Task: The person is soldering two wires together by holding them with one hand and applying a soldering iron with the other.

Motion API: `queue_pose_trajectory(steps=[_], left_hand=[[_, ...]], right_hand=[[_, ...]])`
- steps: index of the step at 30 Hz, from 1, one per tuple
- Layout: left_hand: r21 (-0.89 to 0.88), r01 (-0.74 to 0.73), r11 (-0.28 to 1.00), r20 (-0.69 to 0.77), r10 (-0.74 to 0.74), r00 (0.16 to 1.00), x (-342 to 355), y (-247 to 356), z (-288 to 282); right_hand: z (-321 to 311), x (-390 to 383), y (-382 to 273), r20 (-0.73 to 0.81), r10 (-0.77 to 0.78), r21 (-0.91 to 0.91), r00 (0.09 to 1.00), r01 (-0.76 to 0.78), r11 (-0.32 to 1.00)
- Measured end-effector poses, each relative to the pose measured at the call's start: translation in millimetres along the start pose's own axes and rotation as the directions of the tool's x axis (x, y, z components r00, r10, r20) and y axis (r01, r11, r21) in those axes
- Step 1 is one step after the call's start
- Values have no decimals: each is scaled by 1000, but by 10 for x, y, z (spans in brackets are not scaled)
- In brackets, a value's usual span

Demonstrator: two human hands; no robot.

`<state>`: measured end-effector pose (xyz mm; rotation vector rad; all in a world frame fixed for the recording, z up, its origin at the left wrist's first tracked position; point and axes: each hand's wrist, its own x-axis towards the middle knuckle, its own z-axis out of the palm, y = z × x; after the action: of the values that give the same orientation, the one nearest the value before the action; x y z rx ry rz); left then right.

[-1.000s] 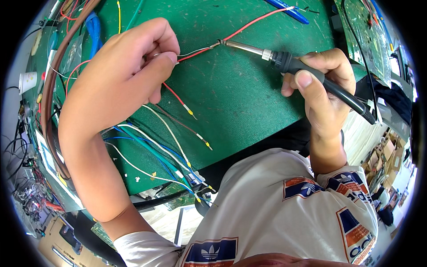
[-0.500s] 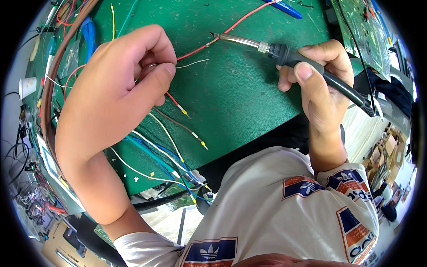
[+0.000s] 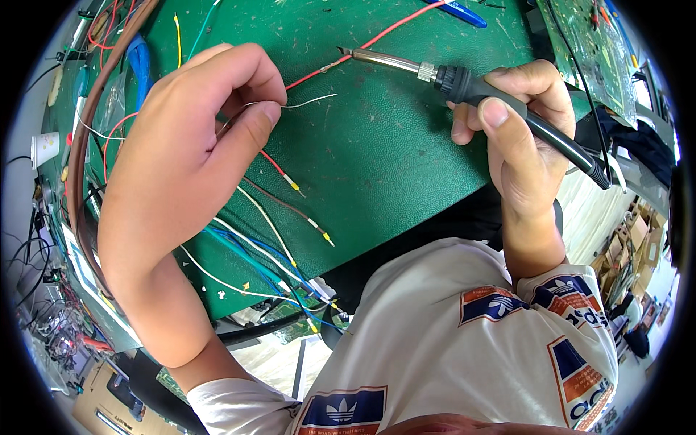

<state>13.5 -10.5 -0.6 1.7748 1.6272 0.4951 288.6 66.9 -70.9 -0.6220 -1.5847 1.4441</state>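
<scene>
Holding soldering iron (image 3: 457, 84), cup (image 3: 45, 149) leftward

The left hand (image 3: 206, 127) hides part of the red wire (image 3: 397, 27). The top edge cuts off the blue tool (image 3: 466, 14).

My soldering iron (image 3: 471, 93) has a black handle and a silver shaft. My solder wire (image 3: 312, 101) is silvery; the long wire (image 3: 395, 27) is red. The bench mat (image 3: 406, 159) is green. My shirt (image 3: 413, 333) is white, with navy and orange rectangles.
</scene>
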Motion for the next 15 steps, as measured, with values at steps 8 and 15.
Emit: queue_pose_trajectory(steps=[8, 15], left_hand=[[-33, 123, 992, -8, -123, 992, 16, 6, 21], [-153, 174, 973, -38, -181, 983, 55, -93, 8]], right_hand=[[14, 18, -21, 6, 12, -9, 1000, -12, 1000], [47, 29, -36, -1, 30, -32, 1000, -30, 999]])
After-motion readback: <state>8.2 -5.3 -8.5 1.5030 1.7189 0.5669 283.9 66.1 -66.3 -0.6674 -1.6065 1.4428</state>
